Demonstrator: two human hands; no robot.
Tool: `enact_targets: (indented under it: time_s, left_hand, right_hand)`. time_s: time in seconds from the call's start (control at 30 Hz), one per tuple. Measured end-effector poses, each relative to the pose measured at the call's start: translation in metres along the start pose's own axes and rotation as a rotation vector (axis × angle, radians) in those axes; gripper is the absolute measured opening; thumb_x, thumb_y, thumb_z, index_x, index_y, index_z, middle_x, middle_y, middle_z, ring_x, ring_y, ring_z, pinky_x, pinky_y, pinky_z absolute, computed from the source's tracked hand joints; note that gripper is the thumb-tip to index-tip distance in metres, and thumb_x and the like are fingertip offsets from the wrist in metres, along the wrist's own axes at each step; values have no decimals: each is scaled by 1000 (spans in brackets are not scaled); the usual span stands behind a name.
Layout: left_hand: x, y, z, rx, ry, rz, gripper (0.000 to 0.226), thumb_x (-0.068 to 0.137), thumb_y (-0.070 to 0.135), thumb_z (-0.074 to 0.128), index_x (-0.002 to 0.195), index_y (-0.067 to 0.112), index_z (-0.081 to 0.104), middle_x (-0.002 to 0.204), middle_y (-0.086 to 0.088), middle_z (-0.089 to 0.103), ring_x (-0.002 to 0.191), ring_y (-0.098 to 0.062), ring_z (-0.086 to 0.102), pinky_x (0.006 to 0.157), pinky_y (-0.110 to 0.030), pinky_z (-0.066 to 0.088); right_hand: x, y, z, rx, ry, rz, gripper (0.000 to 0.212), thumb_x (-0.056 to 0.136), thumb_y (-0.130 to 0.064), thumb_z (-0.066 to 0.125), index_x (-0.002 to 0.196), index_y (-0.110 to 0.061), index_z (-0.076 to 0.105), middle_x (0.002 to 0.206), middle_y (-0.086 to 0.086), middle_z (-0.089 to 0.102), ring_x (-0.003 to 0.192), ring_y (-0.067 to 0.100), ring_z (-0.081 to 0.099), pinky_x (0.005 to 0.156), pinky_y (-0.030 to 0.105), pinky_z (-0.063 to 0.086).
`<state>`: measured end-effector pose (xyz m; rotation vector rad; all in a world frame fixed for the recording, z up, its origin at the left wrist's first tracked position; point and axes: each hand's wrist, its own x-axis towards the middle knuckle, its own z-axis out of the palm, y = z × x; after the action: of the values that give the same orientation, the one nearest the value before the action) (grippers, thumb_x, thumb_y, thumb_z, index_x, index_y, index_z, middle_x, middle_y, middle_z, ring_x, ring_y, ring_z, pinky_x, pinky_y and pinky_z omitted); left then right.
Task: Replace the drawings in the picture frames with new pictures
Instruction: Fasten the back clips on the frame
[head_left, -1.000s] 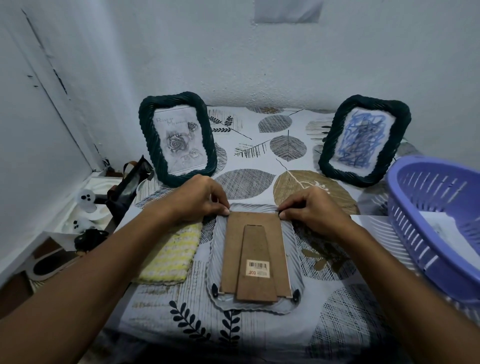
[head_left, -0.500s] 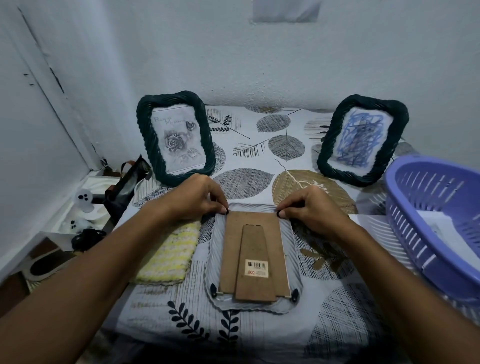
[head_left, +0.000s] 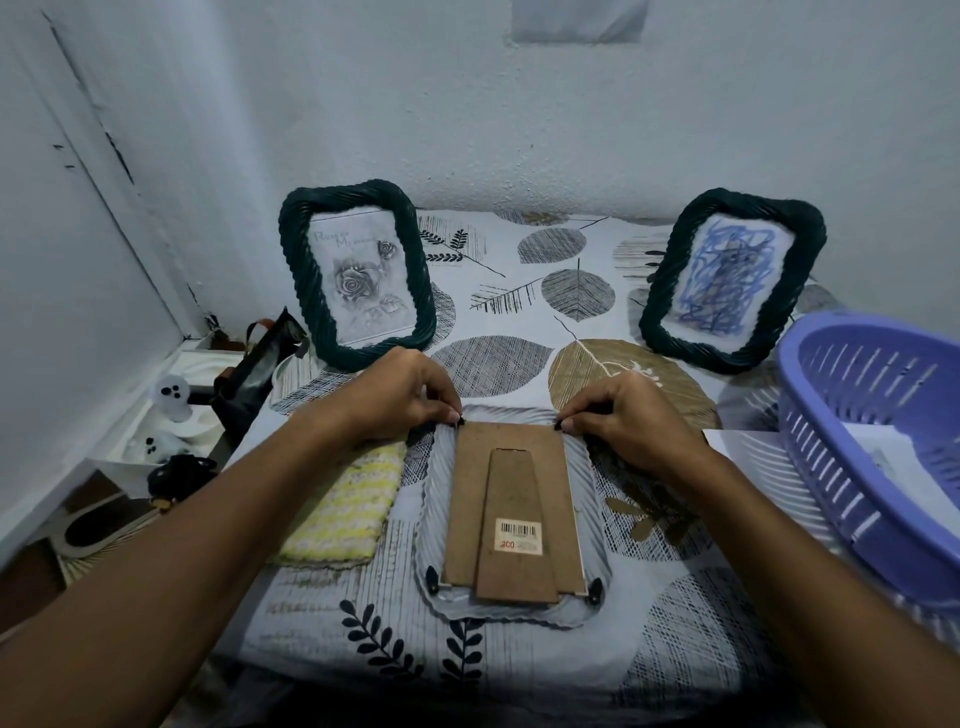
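Note:
A pale ribbed picture frame (head_left: 597, 530) lies face down in front of me, its brown backing board (head_left: 467, 499) and stand with a barcode sticker facing up. My left hand (head_left: 400, 400) pinches the small black clip at the board's far left corner. My right hand (head_left: 628, 415) pinches the clip at the far right corner. Two more black clips sit at the near corners. A dark green frame with a rose drawing (head_left: 358, 275) stands at the back left. A matching frame with a blue scribble (head_left: 732, 280) stands at the back right.
A purple plastic basket (head_left: 878, 431) holding white paper stands at the right, with a white sheet (head_left: 743, 447) under its edge. A yellow-and-white cloth (head_left: 343, 504) lies left of the flat frame. Dark clutter and white figurines (head_left: 171, 400) fill the gap by the left wall.
Both hands stay at the far corners of the backing board; the fingertips have shifted slightly on the clips. The frame has not moved.

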<state>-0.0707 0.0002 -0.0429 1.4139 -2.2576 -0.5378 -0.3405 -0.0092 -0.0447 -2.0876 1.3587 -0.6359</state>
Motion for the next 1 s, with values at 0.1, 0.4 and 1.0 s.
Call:
enact_targets:
  time_s: [0.1, 0.4, 1.0]
  left_hand:
    - [0, 1, 1, 0, 5, 2, 8, 74, 16, 80, 81, 18, 78, 78, 3, 73, 75, -9, 66, 72, -32, 54]
    - [1, 2, 1, 17, 1, -20, 8, 73, 18, 81, 81, 19, 78, 78, 4, 73, 75, -9, 66, 72, -33, 54]
    - [-26, 35, -1, 167, 126, -90, 14, 77, 30, 76, 90, 31, 74, 92, 8, 65, 85, -10, 53, 74, -31, 45]
  right_hand:
    - [0, -1, 0, -1, 2, 0, 9, 78, -10, 74, 84, -16, 77, 74, -9, 69, 71, 2, 63, 69, 18, 50]
    - [-1, -1, 1, 4, 12, 4, 9, 78, -9, 74, 84, -15, 77, 77, -7, 70, 76, 8, 65, 72, 23, 51]
    - [-37, -13, -1, -38, 113, -14, 8, 84, -19, 69, 89, -19, 75, 82, -8, 69, 74, 8, 60, 61, 20, 45]
